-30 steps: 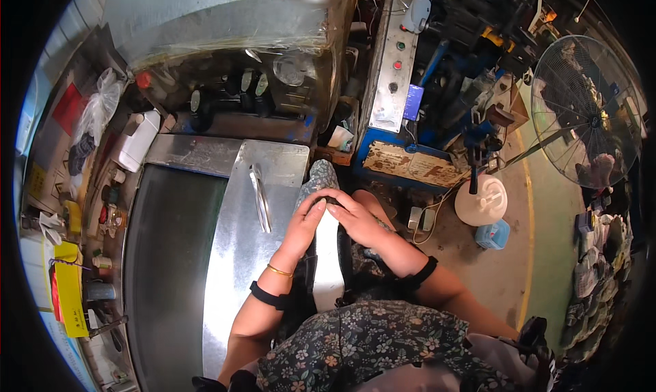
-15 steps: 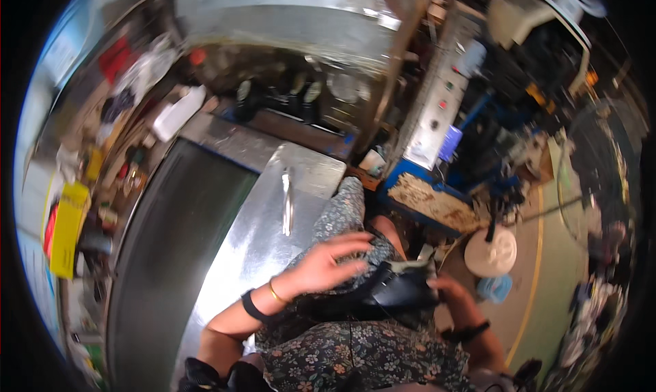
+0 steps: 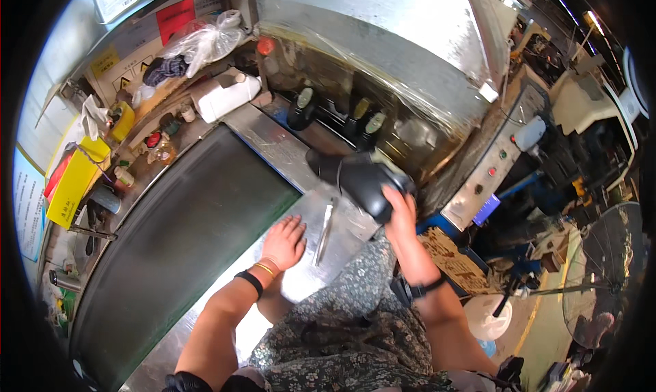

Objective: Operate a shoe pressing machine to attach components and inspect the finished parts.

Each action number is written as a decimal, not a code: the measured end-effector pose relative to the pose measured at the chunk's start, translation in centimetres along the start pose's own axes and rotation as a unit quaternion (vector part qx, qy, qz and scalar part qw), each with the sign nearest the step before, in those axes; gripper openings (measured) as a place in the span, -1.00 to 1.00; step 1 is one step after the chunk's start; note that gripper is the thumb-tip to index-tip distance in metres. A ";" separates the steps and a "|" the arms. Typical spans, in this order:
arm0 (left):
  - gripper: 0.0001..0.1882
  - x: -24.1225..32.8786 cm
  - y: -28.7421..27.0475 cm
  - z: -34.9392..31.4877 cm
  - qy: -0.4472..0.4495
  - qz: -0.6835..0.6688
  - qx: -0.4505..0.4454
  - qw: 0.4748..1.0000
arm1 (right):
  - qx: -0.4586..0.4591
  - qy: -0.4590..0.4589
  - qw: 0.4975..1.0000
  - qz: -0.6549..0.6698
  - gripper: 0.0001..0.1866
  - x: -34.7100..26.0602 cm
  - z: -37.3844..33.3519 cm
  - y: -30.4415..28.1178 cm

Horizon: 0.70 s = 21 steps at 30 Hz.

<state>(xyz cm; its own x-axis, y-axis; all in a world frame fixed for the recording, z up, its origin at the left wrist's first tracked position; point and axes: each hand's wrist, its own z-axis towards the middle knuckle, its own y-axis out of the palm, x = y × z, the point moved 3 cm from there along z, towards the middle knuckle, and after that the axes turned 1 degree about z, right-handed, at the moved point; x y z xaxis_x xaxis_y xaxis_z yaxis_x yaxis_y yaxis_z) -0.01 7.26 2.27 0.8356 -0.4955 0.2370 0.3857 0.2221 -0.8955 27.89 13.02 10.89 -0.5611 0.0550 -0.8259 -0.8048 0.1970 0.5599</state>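
My right hand (image 3: 400,214) grips one end of a black leather shoe (image 3: 365,184). The shoe hangs over the far end of the shiny metal tabletop (image 3: 301,276), its narrower end pointing left; my palm side is partly hidden. My left hand (image 3: 285,243) rests flat on the metal near the belt's edge, fingers stretched out and holding nothing. Between the two hands lies a slim silver metal hand tool (image 3: 324,232). Just beyond the shoe, several dark shoe-like forms (image 3: 302,110) stand inside the opening of a machine.
A dark conveyor belt (image 3: 184,255) runs along the left. Beyond it, a shelf holds a white plastic jug (image 3: 225,95), a yellow box (image 3: 78,180) and small bottles. A control panel (image 3: 488,173) with buttons rises at right. A white-lidded bucket (image 3: 488,317) and a fan (image 3: 601,276) stand lower right.
The black shoe has moved from my lap up and forward over the table in my right hand. My left hand has come down onto the metal. The view has shifted left.
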 end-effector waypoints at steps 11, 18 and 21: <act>-0.57 -0.1 -0.4 0.2 -0.016 -0.006 0.008 1.000 | -0.269 0.101 0.904 -0.316 -0.66 14.1 5.3 11.2; -0.56 -0.3 -0.1 -0.4 -0.018 -0.018 -0.008 1.000 | -0.391 -0.216 0.867 -0.219 -0.87 -14.3 -14.8 12.8; -0.57 -0.1 -0.1 -0.5 -0.021 -0.020 -0.012 0.999 | -0.353 -0.462 0.809 -0.086 -0.92 -23.5 -21.1 13.1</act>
<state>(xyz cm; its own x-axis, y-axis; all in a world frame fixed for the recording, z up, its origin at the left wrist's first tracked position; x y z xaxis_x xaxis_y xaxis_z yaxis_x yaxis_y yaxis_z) -0.34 6.84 2.18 0.8357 -0.4671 0.2887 0.4104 0.1819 -0.8936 26.43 -6.34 39.04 -0.3072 0.8587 -0.4102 -0.9486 -0.3110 0.0593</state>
